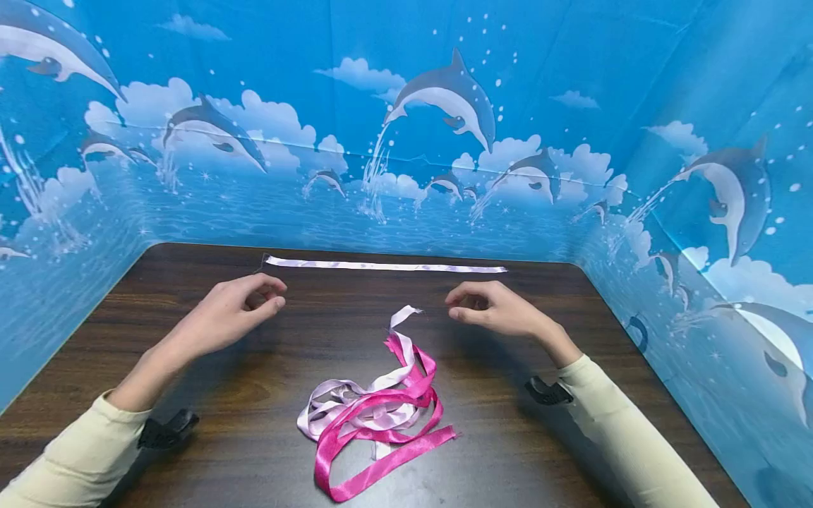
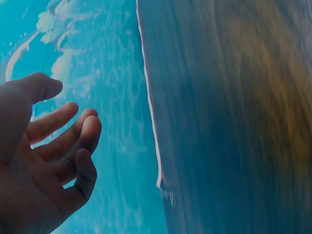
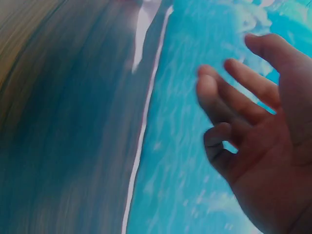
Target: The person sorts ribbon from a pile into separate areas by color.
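A pale lilac ribbon [image 1: 381,266] lies stretched almost straight along the far edge of the table. Nearer the front, a loose heap joins a bright pink ribbon [image 1: 387,466] with another pale lilac ribbon [image 1: 320,413]; one lilac end reaches up toward the middle. My left hand [image 1: 229,314] hovers just below the straight ribbon's left end, fingers loosely bent around nothing. Over on the other side, my right hand [image 1: 495,307] is held above the table below that ribbon's right end, also holding nothing. The right wrist view shows a ribbon end [image 3: 140,41] apart from the fingers [image 3: 207,90].
The dark wood-grain table [image 1: 209,437] has rounded far corners. A blue cloth [image 1: 286,183] printed with dolphins stands around its back and sides. Dark straps with small black devices [image 1: 166,430] sit at both wrists, under the pale sleeves [image 1: 625,430].
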`<control>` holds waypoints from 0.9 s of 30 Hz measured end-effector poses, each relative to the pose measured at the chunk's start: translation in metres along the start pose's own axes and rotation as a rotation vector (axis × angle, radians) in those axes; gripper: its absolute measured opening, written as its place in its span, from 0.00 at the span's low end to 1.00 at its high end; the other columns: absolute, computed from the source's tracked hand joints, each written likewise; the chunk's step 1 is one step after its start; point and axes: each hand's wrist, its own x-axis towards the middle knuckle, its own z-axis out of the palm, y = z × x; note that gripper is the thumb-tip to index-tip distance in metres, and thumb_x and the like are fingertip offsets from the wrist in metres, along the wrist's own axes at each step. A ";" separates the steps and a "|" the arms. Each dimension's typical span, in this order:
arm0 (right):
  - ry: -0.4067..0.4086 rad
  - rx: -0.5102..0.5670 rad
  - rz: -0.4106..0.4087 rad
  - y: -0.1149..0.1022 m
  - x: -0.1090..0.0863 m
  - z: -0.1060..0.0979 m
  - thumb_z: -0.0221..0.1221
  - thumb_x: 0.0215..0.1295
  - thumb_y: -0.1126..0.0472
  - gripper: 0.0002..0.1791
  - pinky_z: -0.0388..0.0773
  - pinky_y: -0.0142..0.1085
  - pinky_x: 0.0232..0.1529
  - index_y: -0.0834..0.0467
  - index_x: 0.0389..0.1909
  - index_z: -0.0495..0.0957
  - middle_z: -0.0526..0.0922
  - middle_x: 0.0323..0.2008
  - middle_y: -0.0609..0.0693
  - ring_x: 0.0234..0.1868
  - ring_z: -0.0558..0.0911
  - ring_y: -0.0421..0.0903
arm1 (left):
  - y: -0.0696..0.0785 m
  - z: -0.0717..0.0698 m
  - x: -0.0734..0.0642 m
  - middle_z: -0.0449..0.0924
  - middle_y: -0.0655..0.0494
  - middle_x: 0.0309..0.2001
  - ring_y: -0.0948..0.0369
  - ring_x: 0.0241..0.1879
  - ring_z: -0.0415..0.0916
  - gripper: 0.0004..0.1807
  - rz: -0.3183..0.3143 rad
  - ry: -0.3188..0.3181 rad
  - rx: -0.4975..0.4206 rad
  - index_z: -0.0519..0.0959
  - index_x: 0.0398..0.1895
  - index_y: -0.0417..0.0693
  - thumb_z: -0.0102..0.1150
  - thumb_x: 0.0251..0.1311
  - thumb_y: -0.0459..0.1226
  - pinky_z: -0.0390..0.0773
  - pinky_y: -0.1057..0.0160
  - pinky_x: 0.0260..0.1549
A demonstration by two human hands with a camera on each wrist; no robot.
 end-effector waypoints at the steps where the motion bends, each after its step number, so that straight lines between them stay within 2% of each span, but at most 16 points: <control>1: -0.034 -0.004 -0.022 -0.005 0.003 0.004 0.63 0.72 0.47 0.15 0.78 0.44 0.39 0.47 0.55 0.82 0.84 0.45 0.40 0.39 0.80 0.45 | 0.002 0.002 0.000 0.82 0.56 0.40 0.61 0.36 0.78 0.16 0.004 -0.016 -0.007 0.79 0.56 0.46 0.59 0.74 0.44 0.78 0.54 0.35; 6: -0.165 -0.015 -0.087 -0.025 0.018 0.024 0.64 0.71 0.48 0.19 0.80 0.42 0.44 0.53 0.57 0.81 0.84 0.48 0.42 0.41 0.80 0.42 | 0.008 0.011 -0.001 0.83 0.58 0.40 0.63 0.37 0.78 0.14 0.020 -0.077 -0.037 0.80 0.55 0.47 0.60 0.73 0.44 0.79 0.56 0.36; 11: -0.219 -0.049 -0.107 -0.041 0.032 0.036 0.64 0.71 0.52 0.20 0.79 0.37 0.46 0.57 0.58 0.81 0.83 0.48 0.40 0.42 0.81 0.39 | 0.014 0.021 -0.004 0.82 0.62 0.39 0.63 0.37 0.77 0.13 0.033 -0.146 -0.063 0.81 0.54 0.47 0.62 0.72 0.42 0.80 0.59 0.36; 17: -0.266 -0.037 -0.142 -0.051 0.040 0.050 0.65 0.70 0.54 0.19 0.79 0.35 0.41 0.57 0.57 0.82 0.83 0.45 0.39 0.39 0.80 0.39 | 0.029 0.040 -0.008 0.80 0.66 0.38 0.65 0.37 0.77 0.17 0.083 -0.336 -0.110 0.81 0.53 0.47 0.60 0.72 0.48 0.78 0.61 0.36; 21: -0.328 -0.021 -0.175 -0.053 0.043 0.063 0.63 0.72 0.51 0.20 0.79 0.34 0.40 0.58 0.58 0.82 0.82 0.44 0.39 0.39 0.80 0.40 | 0.037 0.052 -0.012 0.78 0.66 0.34 0.65 0.30 0.74 0.20 0.090 -0.440 -0.127 0.81 0.51 0.48 0.62 0.70 0.53 0.75 0.64 0.29; 24: -0.343 -0.018 -0.185 -0.053 0.046 0.070 0.62 0.74 0.50 0.20 0.78 0.33 0.41 0.58 0.57 0.82 0.81 0.42 0.39 0.38 0.79 0.40 | 0.039 0.060 -0.015 0.76 0.65 0.28 0.66 0.25 0.72 0.17 0.083 -0.471 -0.140 0.82 0.47 0.50 0.65 0.67 0.52 0.72 0.65 0.25; 27: -0.349 -0.021 -0.203 -0.055 0.047 0.075 0.62 0.73 0.50 0.19 0.77 0.33 0.40 0.57 0.56 0.82 0.81 0.40 0.40 0.37 0.78 0.40 | 0.042 0.066 -0.018 0.75 0.67 0.25 0.67 0.24 0.71 0.10 0.104 -0.465 -0.120 0.82 0.41 0.54 0.67 0.66 0.48 0.72 0.65 0.24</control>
